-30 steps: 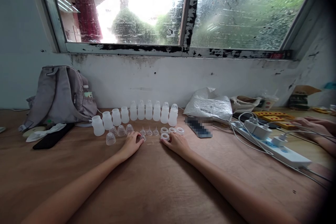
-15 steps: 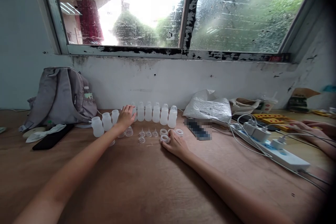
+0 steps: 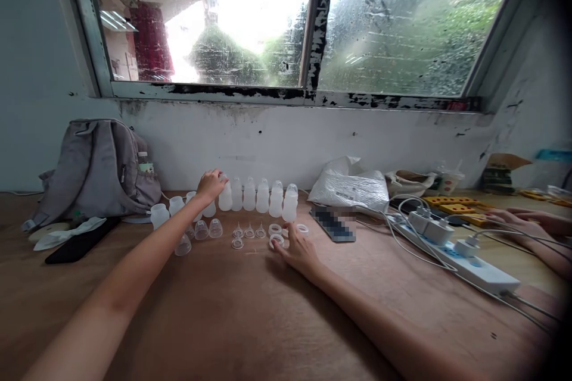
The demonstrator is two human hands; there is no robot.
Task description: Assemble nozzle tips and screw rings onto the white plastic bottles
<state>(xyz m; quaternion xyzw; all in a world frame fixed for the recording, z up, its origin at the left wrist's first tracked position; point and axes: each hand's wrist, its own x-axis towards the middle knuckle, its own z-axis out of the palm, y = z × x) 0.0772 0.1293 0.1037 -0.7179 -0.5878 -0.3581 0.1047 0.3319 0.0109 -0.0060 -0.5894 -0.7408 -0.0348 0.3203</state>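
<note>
My left hand [image 3: 211,186] reaches to the leftmost capped baby bottle [image 3: 225,197], its fingers curled at the top of the clear cap. That frosted bottle stands upright on the table, in line with several other capped bottles [image 3: 263,196]. To the left are open bottles [image 3: 159,216], partly behind my left forearm, and clear dome caps [image 3: 215,228]. Clear nipples [image 3: 249,231] sit in front of the capped row. My right hand [image 3: 300,248] rests on the table with fingers apart, beside white collar rings [image 3: 276,241]; another ring [image 3: 302,228] lies just behind it.
A grey backpack [image 3: 96,172] and a black phone-like slab [image 3: 83,241] are on the left. Behind the right hand lie a blurred-out dark object [image 3: 333,225] and a silver bag [image 3: 353,186]. Farther right are a power strip [image 3: 482,271] with cables and another person's hands [image 3: 522,223].
My left hand has risen slightly toward the bottle's top, so more of that bottle shows. My right fingers have spread a little beside the rings. The whole view has shifted slightly.
</note>
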